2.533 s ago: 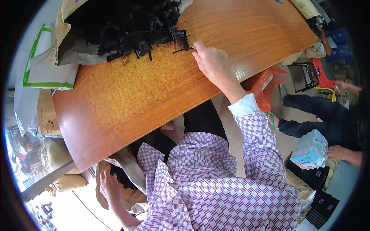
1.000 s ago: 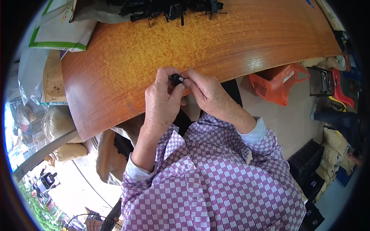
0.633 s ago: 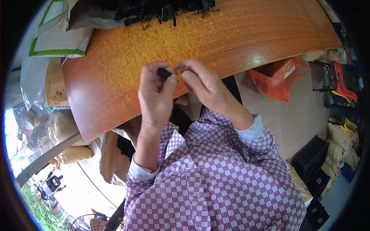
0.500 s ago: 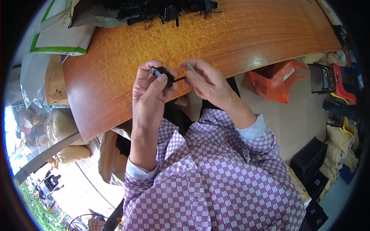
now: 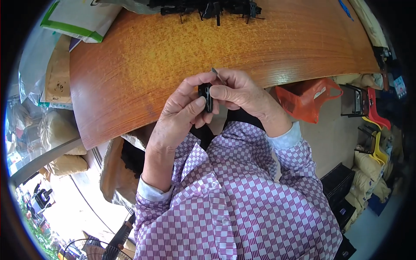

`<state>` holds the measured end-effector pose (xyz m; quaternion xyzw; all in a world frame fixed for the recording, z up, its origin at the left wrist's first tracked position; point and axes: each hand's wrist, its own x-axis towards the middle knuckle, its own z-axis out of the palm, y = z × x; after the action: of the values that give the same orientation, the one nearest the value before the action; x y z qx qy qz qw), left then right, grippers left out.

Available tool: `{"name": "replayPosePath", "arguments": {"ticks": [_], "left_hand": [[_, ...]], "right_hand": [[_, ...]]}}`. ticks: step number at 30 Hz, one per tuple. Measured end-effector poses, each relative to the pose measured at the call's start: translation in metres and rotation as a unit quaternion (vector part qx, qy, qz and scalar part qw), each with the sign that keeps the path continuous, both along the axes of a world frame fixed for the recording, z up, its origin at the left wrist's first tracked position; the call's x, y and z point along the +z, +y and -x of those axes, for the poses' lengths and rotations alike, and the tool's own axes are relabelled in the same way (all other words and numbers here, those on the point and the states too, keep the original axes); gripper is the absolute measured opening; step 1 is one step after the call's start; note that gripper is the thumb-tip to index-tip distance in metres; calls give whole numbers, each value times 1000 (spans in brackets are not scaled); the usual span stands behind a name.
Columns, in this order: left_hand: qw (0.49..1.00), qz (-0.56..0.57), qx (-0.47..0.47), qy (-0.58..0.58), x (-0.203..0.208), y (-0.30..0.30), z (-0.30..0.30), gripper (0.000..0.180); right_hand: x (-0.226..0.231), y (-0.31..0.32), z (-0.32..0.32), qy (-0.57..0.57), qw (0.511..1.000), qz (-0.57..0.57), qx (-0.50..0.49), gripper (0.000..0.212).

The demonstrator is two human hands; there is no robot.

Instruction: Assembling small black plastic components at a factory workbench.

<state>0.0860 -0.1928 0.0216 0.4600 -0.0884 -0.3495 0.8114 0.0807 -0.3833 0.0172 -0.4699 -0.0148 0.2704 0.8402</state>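
Observation:
Just off the wooden table's near edge, both my hands meet around a small black part (image 5: 205,92), perhaps plastic, with a lighter line along one side. My left hand (image 5: 175,110) pinches it between thumb and fingers. From the other side, my right hand (image 5: 247,93) closes in, its thumb and fingertips touching or very near the part. A thin grey metal strip, like a small blade (image 5: 218,75), sticks up from the right fingers. Its lower end is hidden by the hand. Several similar black parts (image 5: 216,11) lie heaped at the table's far side.
Bare wood of the table (image 5: 151,56) spreads beyond my hands. A white bag with green edging (image 5: 78,32) and brown paper (image 5: 60,71) are at its left end. An orange-red plastic bag (image 5: 305,102) hangs by the near edge on the right. Black crates (image 5: 337,182) stand lower right.
The black part has turned upright and moved right, and my hands have drawn together around it. The dark thin piece between them no longer shows. My view has shifted slightly.

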Motion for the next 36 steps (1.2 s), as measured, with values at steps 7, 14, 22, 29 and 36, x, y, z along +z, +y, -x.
{"name": "replayPosePath", "arguments": {"ticks": [7,14,22,29,36], "left_hand": [[995,-86,45,-21,3,3,7,39],[904,-319,129,-253,4,-1,20,37],[904,-300,188,-239,-6,17,18,38],[834,-354,292,-306,10,38,34,33],[774,-445,314,-323,14,62,48,39]], "right_hand": [[-8,5,3,-72,988,137,-20,32],[-19,24,9,-123,957,256,-58,29],[-1,59,18,-87,984,136,-70,34],[1,91,24,-37,982,185,-31,31],[20,131,19,-52,986,158,0,26]]}}
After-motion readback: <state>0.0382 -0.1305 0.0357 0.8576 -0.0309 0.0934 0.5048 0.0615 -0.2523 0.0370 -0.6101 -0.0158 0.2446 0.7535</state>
